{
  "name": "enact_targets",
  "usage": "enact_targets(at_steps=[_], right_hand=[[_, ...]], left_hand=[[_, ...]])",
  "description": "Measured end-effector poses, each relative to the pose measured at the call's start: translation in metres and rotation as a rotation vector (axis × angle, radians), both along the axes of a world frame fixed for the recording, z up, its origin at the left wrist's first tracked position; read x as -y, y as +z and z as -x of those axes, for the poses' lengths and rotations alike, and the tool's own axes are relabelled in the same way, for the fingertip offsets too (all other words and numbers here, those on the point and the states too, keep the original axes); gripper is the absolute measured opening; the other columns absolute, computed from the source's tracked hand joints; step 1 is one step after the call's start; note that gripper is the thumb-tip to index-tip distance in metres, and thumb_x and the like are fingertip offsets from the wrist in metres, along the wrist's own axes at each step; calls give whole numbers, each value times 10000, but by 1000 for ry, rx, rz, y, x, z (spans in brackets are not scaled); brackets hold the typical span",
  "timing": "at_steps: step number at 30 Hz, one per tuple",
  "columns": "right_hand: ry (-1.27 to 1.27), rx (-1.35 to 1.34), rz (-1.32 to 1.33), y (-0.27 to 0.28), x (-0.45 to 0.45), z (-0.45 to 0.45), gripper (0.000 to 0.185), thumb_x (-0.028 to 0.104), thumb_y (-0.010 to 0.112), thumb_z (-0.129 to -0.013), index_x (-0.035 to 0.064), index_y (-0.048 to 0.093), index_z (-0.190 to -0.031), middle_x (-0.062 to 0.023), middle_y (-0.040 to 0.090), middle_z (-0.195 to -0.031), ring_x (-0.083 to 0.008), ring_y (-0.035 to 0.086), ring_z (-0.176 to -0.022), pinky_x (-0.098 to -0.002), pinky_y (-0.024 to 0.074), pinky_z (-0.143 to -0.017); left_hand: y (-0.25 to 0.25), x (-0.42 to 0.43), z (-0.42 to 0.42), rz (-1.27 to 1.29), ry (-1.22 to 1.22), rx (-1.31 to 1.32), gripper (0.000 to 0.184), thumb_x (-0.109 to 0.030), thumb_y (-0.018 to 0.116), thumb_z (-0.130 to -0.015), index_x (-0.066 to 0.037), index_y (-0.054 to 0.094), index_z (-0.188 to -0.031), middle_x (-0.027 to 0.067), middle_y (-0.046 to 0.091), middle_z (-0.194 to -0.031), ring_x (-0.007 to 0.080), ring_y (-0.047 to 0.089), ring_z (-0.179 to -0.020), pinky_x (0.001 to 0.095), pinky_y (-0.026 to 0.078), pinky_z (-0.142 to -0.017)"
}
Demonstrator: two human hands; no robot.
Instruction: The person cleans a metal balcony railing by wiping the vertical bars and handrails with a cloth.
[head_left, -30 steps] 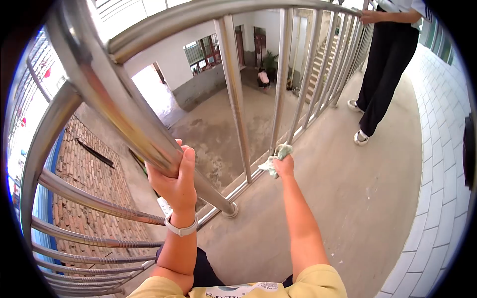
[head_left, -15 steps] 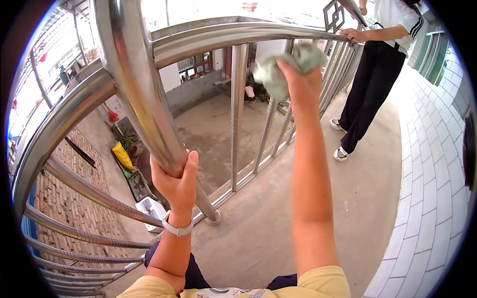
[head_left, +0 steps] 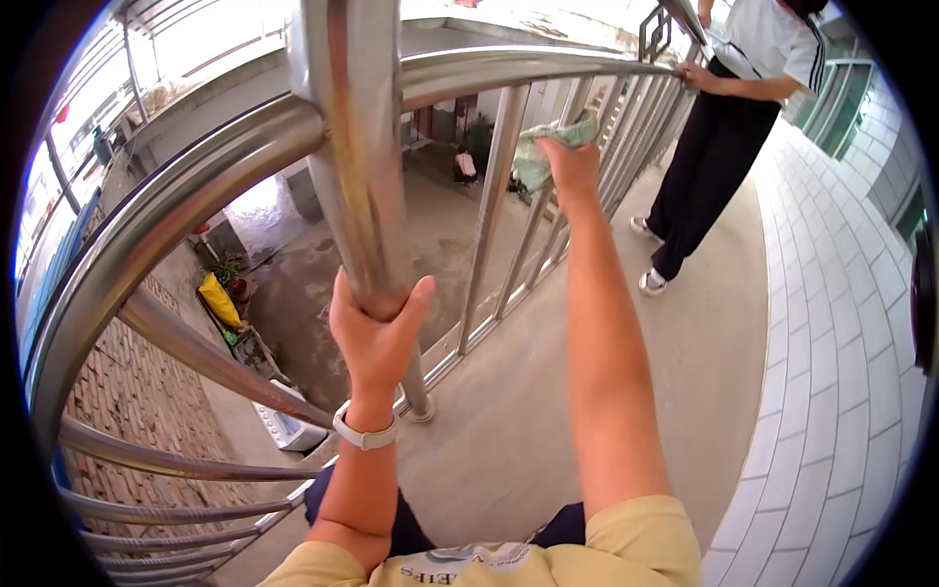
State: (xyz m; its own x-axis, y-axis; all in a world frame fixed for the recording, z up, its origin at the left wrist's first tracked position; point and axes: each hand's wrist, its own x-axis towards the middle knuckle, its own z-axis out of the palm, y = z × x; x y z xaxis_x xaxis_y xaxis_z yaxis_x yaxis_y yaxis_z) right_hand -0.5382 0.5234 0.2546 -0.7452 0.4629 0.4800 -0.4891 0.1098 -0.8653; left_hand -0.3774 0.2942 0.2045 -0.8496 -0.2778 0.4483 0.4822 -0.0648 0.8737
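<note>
My left hand (head_left: 377,328) is wrapped round the thick steel post (head_left: 357,166) of the railing, with a pale band on its wrist. My right hand (head_left: 572,171) grips a light green cloth (head_left: 548,147) against an upright bar, a little below the curved top rail (head_left: 518,64). Part of the cloth spreads beyond my fingers on the left and top. The fingers on the far side of the cloth are hidden.
Another person in black trousers (head_left: 709,161) stands at the upper right, one hand on the railing. A white tiled wall (head_left: 822,362) runs along the right. Lower bars (head_left: 186,460) curve on the left. Below lies a courtyard with a crouching person (head_left: 465,166).
My right hand has risen with the cloth from the foot of the bars to near the top rail. My left hand stays round the post. The view has turned, shifting the post rightward.
</note>
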Motion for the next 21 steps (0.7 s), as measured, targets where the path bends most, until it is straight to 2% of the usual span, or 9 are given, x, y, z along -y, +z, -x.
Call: enact_targets(at_steps=[2, 4, 6, 10, 13, 16, 18, 20, 21], right_hand=[[-4, 60, -97, -3, -1, -4, 232, 88, 674, -660, -16, 621, -859, -79, 626, -801, -158, 593, -685, -297, 472, -597], [26, 61, 37, -6, 4, -6, 182, 123, 664, -655, -22, 635, -761, -84, 635, -715, -167, 608, -607, -295, 479, -519], [-6, -58, -15, -16, 2, 4, 228, 116, 681, -661, -28, 624, -828, -94, 623, -754, -187, 606, -620, -320, 487, -506], [-267, -22, -122, -24, 9, 5, 179, 129, 659, -640, 7, 579, -743, -87, 608, -675, -181, 606, -632, -304, 472, -549], [-82, -104, -71, -31, 0, 17, 108, 92, 629, -644, 14, 569, -689, -76, 600, -643, -172, 597, -571, -299, 470, -497], [-186, -134, -101, -39, 2, 13, 74, 71, 618, -654, 15, 572, -673, -69, 589, -617, -164, 591, -546, -286, 464, -468], [-7, -278, 8, -47, 11, -7, 40, 54, 609, -666, 18, 593, -672, -74, 585, -604, -153, 585, -522, -274, 470, -450], [157, 145, 114, -47, 17, -36, 40, 41, 598, -682, 5, 606, -698, -84, 587, -603, -155, 580, -493, -273, 481, -429], [207, 57, 131, -77, 13, -15, 79, 36, 572, -708, -15, 595, -765, -85, 589, -605, -196, 599, -496, -298, 490, -421]], left_hand=[[4, 5, -2, 11, -59, 57, 293, -25, 715, -681, -1, 532, -909, 53, 591, -852, 74, 547, -737, 207, 468, -651], [3, 9, -1, 101, -30, 101, 298, -48, 737, -663, 3, 544, -885, 37, 584, -814, 76, 536, -719, 213, 459, -634], [7, 13, -2, 124, -73, 116, 309, -67, 758, -645, -2, 554, -868, 27, 576, -795, 77, 525, -699, 210, 443, -631], [3, 11, -4, 56, -132, 157, 306, -69, 768, -644, -15, 570, -872, 19, 573, -788, 69, 516, -687, 189, 415, -643], [4, 10, -2, 50, -109, 88, 285, -42, 755, -649, 3, 581, -870, 29, 589, -802, 79, 528, -694, 185, 411, -630], [4, 6, 0, 53, -62, -3, 296, -53, 751, -653, 11, 550, -860, 40, 586, -765, 68, 522, -639, 193, 433, -579], [8, 1, -6, 96, -21, 67, 346, -63, 718, -660, 45, 566, -952, 81, 592, -868, 136, 556, -790, 229, 430, -722], [4, 0, -3, 86, 10, 42, 349, -54, 707, -657, 50, 566, -958, 94, 586, -877, 156, 559, -807, 240, 431, -739], [3, -1, -3, 77, 19, 57, 359, -57, 705, -646, 45, 566, -961, 105, 577, -899, 165, 560, -814, 249, 441, -742]])
